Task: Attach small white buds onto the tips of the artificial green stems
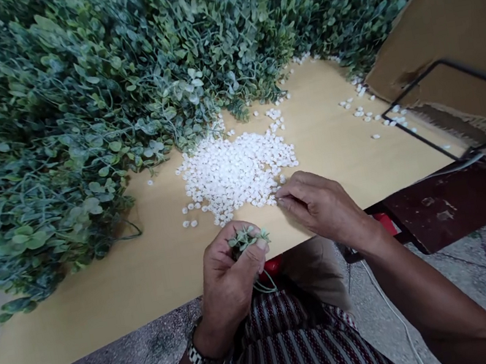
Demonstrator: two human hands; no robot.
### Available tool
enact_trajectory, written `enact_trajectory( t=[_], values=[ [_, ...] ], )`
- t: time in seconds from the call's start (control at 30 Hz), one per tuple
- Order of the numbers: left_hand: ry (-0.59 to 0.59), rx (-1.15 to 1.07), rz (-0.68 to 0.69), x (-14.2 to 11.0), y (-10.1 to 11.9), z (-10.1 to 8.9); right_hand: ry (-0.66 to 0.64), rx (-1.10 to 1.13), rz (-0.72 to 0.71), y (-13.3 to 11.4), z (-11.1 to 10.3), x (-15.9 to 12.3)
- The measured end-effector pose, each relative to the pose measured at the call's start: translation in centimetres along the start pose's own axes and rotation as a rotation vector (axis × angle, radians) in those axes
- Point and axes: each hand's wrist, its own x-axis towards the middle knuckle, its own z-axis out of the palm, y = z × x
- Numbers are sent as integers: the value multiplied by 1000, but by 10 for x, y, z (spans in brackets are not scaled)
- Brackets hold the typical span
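My left hand is closed around a small green leafy sprig, held just above the near edge of the tan board. A thin green stem trails down from it toward my lap. My right hand rests at the near edge of a heap of small white pieces, its fingertips pinched together at the heap; what they pinch is too small to make out. A watch sits on my left wrist.
A big mass of artificial green foliage covers the board's left and far sides. More white pieces are scattered at the far right. A cardboard box and a black wire frame stand at right. A white cable runs over the speckled floor.
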Motion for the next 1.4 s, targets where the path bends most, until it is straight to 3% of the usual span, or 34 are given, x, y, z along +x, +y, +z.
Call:
enact_trajectory(
  t=[0.13,0.37,0.6,0.77,0.97,1.4],
  values=[
    [20,-26,-13,1,3,1,15,69,12,-2,-1,-6],
    [-58,68,4,1,-1,4,139,943,211,-26,-5,-21],
    [-93,119,89,-3,-5,14,256,1281,240,-46,12,-30],
    [-43,157,111,-4,-6,20,322,1299,288,-46,21,-37],
    [1,182,132,-5,-6,23,368,1276,246,-44,29,-41],
    [160,277,260,-12,-16,29,599,830,128,-50,36,-47]
  ],
)
